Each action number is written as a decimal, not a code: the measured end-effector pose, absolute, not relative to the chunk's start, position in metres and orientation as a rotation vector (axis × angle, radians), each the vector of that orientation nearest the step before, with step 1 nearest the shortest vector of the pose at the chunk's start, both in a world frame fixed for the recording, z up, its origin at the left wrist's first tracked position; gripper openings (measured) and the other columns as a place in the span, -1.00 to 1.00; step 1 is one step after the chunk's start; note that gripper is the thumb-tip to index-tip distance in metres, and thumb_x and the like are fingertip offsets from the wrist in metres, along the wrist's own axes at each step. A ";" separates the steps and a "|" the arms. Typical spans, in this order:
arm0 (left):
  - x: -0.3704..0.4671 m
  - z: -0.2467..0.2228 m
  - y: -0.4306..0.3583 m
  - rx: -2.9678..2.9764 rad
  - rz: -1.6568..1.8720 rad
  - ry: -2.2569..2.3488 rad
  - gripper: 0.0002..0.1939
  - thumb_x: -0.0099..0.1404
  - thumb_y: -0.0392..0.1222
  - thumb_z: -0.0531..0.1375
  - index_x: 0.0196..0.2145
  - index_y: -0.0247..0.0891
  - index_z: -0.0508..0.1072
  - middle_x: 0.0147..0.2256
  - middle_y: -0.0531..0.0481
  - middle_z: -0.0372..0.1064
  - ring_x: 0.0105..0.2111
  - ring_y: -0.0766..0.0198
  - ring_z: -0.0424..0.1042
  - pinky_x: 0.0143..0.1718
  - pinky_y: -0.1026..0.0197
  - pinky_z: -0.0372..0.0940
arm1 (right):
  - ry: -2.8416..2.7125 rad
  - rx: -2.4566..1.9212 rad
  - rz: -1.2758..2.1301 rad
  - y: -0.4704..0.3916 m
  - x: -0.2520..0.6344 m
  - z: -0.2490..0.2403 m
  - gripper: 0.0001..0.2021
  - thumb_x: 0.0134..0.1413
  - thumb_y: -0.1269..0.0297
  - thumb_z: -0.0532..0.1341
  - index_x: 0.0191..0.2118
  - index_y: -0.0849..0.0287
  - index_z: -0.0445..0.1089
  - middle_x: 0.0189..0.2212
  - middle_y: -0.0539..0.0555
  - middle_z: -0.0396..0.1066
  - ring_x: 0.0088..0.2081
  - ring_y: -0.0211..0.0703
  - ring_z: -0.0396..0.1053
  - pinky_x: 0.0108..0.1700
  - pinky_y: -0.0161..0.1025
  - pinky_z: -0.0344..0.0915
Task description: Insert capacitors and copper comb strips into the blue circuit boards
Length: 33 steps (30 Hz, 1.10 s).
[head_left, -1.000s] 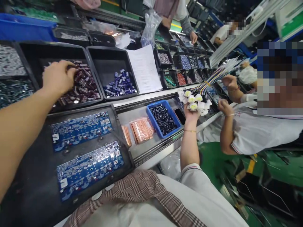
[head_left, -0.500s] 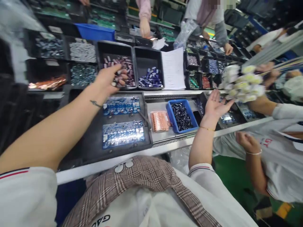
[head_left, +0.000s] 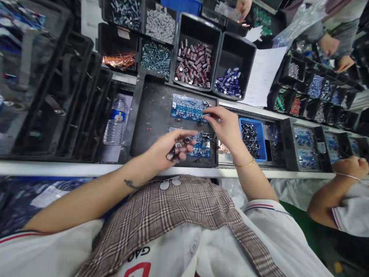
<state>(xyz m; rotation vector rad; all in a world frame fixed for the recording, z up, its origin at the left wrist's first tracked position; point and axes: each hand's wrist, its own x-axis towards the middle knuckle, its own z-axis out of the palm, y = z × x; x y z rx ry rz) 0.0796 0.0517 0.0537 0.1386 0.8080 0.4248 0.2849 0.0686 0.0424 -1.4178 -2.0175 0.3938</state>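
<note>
My left hand (head_left: 161,152) is curled around several brown capacitors (head_left: 179,145), cylinders with shiny ends. It hovers over the front of a black tray (head_left: 152,107), beside the lower blue circuit board (head_left: 204,149), which it partly covers. My right hand (head_left: 226,125) is closed in a pinch at the right end of the upper blue circuit board (head_left: 186,107). Whatever its fingertips hold is too small to make out. Small parts are visible on the right ends of both boards.
Behind the tray stand a bin of brown capacitors (head_left: 194,63), a bin of purple-blue capacitors (head_left: 230,82) and smaller bins of parts. A blue box (head_left: 264,154) of black parts lies to the right. A water bottle (head_left: 115,123) lies left. Co-workers' hands (head_left: 350,167) show right and across.
My left hand has come back from the brown capacitor bin with several capacitors. My right hand has left the white flower-like bunch and moved to the upper board. The view has shifted.
</note>
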 end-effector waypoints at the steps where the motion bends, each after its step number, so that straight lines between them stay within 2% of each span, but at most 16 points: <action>1: 0.075 0.048 0.048 0.071 0.371 0.796 -0.76 0.32 -0.30 0.07 -0.09 -0.31 0.42 -0.43 -0.01 0.30 -0.61 0.46 0.28 -0.77 0.51 -0.01 | -2.063 -1.432 0.411 0.075 0.289 0.033 -0.83 0.19 0.39 0.17 -0.15 0.07 0.47 -0.18 0.03 0.50 -0.13 -0.15 0.44 -0.01 -0.12 0.37; 5: 0.065 0.035 0.039 -0.011 0.293 0.710 -0.76 0.27 -0.37 0.10 -0.09 -0.31 0.39 -0.38 -0.03 0.31 -0.61 0.46 0.28 -0.79 0.51 -0.01 | -2.179 -1.513 0.385 0.093 0.289 0.009 -0.83 0.18 0.40 0.16 -0.18 0.07 0.48 -0.17 0.04 0.50 -0.08 -0.11 0.42 0.03 -0.07 0.31; 10: 0.057 0.050 0.049 0.038 0.388 0.737 -0.98 0.29 -0.33 0.16 -0.29 -0.33 0.36 -0.38 -0.01 0.30 -0.62 0.49 0.26 -0.79 0.51 -0.02 | -2.203 -1.569 0.315 0.099 0.282 0.005 -0.86 0.20 0.34 0.17 -0.19 0.02 0.46 -0.20 -0.04 0.54 -0.11 -0.14 0.45 0.19 0.03 0.16; 12: 0.055 0.055 0.056 0.049 0.430 0.765 -0.95 0.30 -0.32 0.16 -0.34 -0.34 0.35 -0.40 0.00 0.28 -0.63 0.51 0.24 -0.79 0.51 -0.02 | -2.219 -1.557 0.335 0.100 0.282 0.006 -0.86 0.22 0.34 0.15 -0.19 0.02 0.45 -0.20 -0.04 0.54 -0.13 -0.15 0.46 0.23 0.05 0.12; 16: 0.058 0.053 0.070 0.061 0.491 0.835 -0.98 0.30 -0.34 0.15 -0.28 -0.32 0.37 -0.42 0.04 0.26 -0.64 0.51 0.25 -0.78 0.49 -0.01 | -2.281 -1.544 0.349 0.102 0.283 0.008 -0.84 0.23 0.35 0.13 -0.19 0.03 0.45 -0.21 -0.03 0.53 -0.14 -0.15 0.46 0.23 0.07 0.13; 21: 0.065 0.050 0.079 0.090 0.512 0.894 -0.94 0.33 -0.33 0.12 -0.29 -0.34 0.39 -0.42 0.01 0.29 -0.62 0.48 0.27 -0.78 0.46 0.00 | -2.320 -1.519 0.336 0.103 0.285 0.007 -0.83 0.23 0.37 0.11 -0.18 0.01 0.43 -0.19 -0.07 0.53 -0.12 -0.19 0.46 0.24 0.05 0.12; 25: 0.071 0.047 0.081 0.108 0.484 0.923 -0.80 0.40 -0.20 0.07 -0.33 -0.34 0.39 -0.48 0.00 0.29 -0.62 0.44 0.27 -0.75 0.43 0.03 | -2.445 -1.469 0.256 0.104 0.288 0.006 -0.76 0.26 0.41 0.05 -0.14 0.00 0.41 -0.19 -0.06 0.52 -0.11 -0.21 0.45 0.30 0.10 0.03; 28: 0.074 0.044 0.083 0.098 0.470 0.971 -0.68 0.41 -0.08 0.05 -0.40 -0.35 0.39 -0.53 0.01 0.26 -0.64 0.44 0.25 -0.73 0.42 0.03 | -2.536 -1.355 0.246 0.101 0.284 0.017 -0.71 0.27 0.41 0.04 -0.01 -0.03 0.36 -0.10 -0.03 0.51 -0.01 -0.18 0.42 0.36 0.14 -0.10; 31: 0.075 0.043 0.084 0.093 0.443 0.974 -0.62 0.41 -0.02 0.05 -0.47 -0.33 0.34 -0.58 0.01 0.24 -0.67 0.44 0.22 -0.74 0.41 0.01 | -2.444 -1.329 0.441 0.096 0.270 0.035 -0.67 0.26 0.30 0.12 0.12 -0.05 0.27 -0.01 -0.02 0.47 0.07 -0.17 0.39 0.35 0.11 -0.02; 33: 0.074 0.043 0.086 0.083 0.408 0.936 -0.63 0.40 -0.01 0.04 -0.47 -0.31 0.33 -0.58 0.00 0.26 -0.67 0.41 0.24 -0.75 0.41 0.00 | -2.410 -1.333 0.539 0.096 0.259 0.040 -0.73 0.26 0.25 0.14 0.06 -0.06 0.32 -0.04 -0.05 0.48 0.04 -0.19 0.41 0.32 0.07 0.05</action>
